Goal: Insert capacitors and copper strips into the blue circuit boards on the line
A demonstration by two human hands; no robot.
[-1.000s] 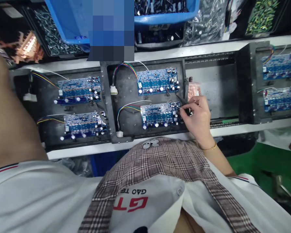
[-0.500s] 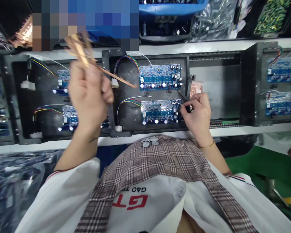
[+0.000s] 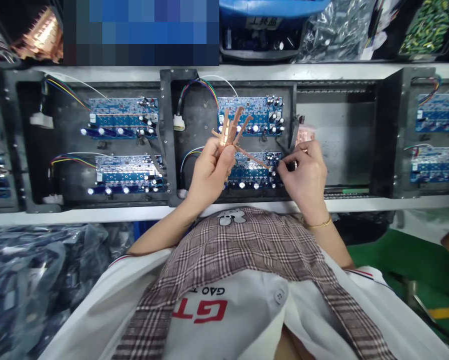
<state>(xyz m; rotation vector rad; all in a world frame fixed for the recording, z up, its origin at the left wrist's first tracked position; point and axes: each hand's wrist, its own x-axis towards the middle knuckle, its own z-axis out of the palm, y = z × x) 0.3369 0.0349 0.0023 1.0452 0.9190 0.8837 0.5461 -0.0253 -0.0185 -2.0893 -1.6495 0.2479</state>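
Observation:
My left hand (image 3: pixel 211 172) is closed around a bunch of copper strips (image 3: pixel 230 131) that fan out above the fingers. One longer strip slants right from it, across the lower blue circuit board (image 3: pixel 249 176), and its tip ends close to my right hand (image 3: pixel 307 175). My right hand's thumb and fingers pinch together at that board's right end, beside its small capacitors; what they hold is hidden. Behind the strips lies the upper blue circuit board (image 3: pixel 269 112). Both boards sit in a black tray (image 3: pixel 194 172), with coloured wires at their left ends.
A left-hand black tray holds two similar boards (image 3: pixel 123 117). Right of my right hand lie a pinkish copper piece (image 3: pixel 306 134) and a conveyor section (image 3: pixel 344 135). Along the back stand a blue bin (image 3: pixel 269 12), copper parts (image 3: pixel 42 35) and green-yellow parts (image 3: pixel 429 27).
My left hand has moved right and slightly down with the copper strips, from above the left tray to over the middle boards. My right hand stays at the lower board's right end.

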